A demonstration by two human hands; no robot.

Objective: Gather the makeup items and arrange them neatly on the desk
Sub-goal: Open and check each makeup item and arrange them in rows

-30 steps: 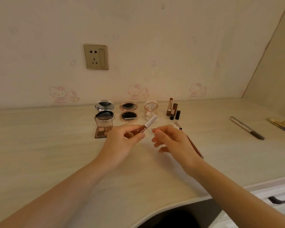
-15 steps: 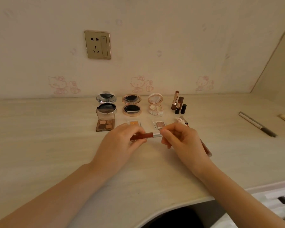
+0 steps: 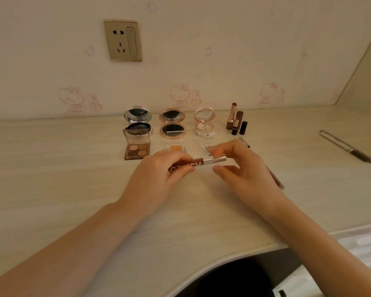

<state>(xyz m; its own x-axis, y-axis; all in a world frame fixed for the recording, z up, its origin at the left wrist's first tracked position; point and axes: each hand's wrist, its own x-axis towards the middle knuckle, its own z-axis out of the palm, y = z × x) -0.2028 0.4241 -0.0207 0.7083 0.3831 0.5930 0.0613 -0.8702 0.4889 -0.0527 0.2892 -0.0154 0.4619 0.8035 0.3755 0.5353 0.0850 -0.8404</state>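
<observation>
My left hand point(image 3: 159, 176) pinches the brown-red end of a lip gloss tube point(image 3: 198, 163), which lies level just above the desk point(image 3: 51, 179). My right hand point(image 3: 242, 168) hovers at the tube's silver cap, with its fingers above the cap, its thumb below, and a small gap showing. Behind my hands stand three open compacts point(image 3: 172, 123), a four-colour eyeshadow palette point(image 3: 136, 146), two small single eyeshadow pans point(image 3: 177, 148) and several lipsticks point(image 3: 236, 122). A brown pencil point(image 3: 275, 179) lies partly hidden under my right hand.
A silver and grey pen point(image 3: 347, 146) lies on the desk at the right. A wall socket point(image 3: 123, 40) sits on the back wall. White drawers point(image 3: 368, 247) are at the lower right, beyond the desk's curved front edge.
The tube went from tilted up to level and lower. My right hand came onto the silver cap and pinched it, and its fingers have now loosened off it.
</observation>
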